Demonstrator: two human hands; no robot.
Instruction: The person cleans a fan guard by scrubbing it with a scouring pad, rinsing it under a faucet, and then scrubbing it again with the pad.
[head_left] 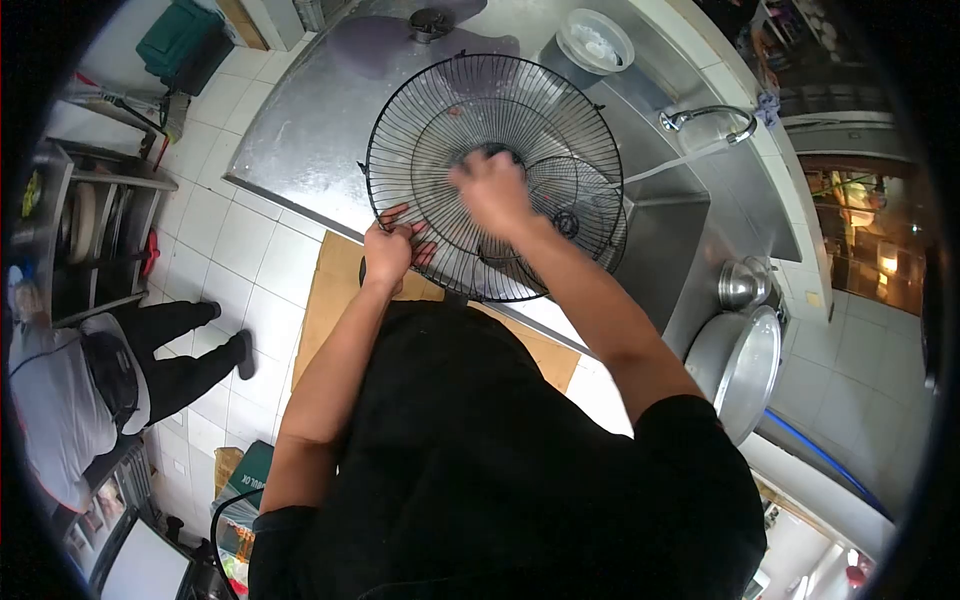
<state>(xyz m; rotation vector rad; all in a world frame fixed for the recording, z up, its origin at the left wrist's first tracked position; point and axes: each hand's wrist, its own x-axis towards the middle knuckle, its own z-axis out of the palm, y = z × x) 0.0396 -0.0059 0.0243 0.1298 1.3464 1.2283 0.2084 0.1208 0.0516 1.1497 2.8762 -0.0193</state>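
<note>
A round black wire fan grille (425,130) is propped over the metal counter and the sink edge in front of me. My left hand (390,252) grips its near left rim, with some fingers reaching through the wires. Blurred by motion, my right hand (495,198) is over the grille close to its dark hub, fingers curled inward; I cannot tell what they hold. Behind the wires, on the right, shows a smaller round wire piece (565,185).
A curved faucet (735,125) with a pale hose stands by the sink (665,235). Beyond the grille is a white bucket (597,42). A large metal basin (745,370) and shiny pots (745,283) sit at right. At left stand a person (75,390) and a shelf (100,225).
</note>
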